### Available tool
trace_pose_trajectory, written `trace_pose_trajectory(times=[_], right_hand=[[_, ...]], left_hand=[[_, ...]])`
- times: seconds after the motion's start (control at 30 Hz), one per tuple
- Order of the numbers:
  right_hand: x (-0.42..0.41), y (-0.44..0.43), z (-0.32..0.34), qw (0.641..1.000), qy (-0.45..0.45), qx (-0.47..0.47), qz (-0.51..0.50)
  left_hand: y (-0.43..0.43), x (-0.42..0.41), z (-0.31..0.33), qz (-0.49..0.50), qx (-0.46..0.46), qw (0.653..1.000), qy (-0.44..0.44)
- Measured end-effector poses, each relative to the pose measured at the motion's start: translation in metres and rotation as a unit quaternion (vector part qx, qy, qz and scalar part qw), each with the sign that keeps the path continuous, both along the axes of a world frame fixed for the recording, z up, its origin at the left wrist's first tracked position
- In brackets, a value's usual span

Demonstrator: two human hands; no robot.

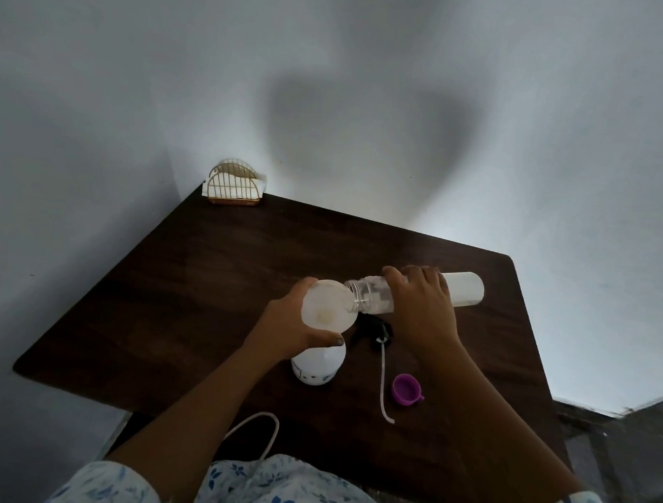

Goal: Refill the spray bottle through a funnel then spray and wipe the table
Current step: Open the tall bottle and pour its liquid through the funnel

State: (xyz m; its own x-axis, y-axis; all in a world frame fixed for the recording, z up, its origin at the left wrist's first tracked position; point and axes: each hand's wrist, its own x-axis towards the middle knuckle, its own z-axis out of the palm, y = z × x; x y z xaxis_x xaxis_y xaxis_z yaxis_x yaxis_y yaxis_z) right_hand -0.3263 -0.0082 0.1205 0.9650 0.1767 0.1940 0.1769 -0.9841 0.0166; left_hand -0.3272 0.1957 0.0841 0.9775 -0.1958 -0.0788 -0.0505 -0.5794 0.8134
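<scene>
Head view: left hand (288, 323) fingers clasp the frosted round funnel (327, 304). Right hand (422, 310) fingers wrap a tilted clear cylindrical bottle (464, 287) above mid-table (202, 265)

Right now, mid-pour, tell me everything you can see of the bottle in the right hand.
The refill bottle is a long cylinder of translucent, whitish plastic with a clear threaded neck and no cap on. It is tipped almost level above the table, with its mouth pointing left and its lip at the rim of the funnel. The right hand grips it round the middle. Whitish contents show through near the neck.
</scene>
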Motion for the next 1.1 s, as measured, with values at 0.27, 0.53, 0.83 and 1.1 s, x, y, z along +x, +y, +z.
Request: trace_pose_trajectory(times=[0.27,0.53,0.83,1.1], right_hand=[[-0.001,-0.0002,0.0002,1.0,-0.002,0.001,0.001],[-0.0001,-0.0003,0.001,1.0,-0.004,0.003,0.002],[0.0001,0.0,0.002,1.0,0.004,0.0,-0.004],[-0.0017,-0.0006,0.0025,1.0,0.002,0.004,-0.002]], left_hand=[[-0.0003,0.0004,-0.0007,0.006,-0.001,1.0,-0.001],[-0.0005,0.0007,-0.0002,0.005,-0.003,1.0,0.003],[-0.0013,0.0023,-0.0018,0.003,-0.002,1.0,0.002],[-0.0012,0.0028,-0.0024,0.0,-0.008,1.0,-0.003]])
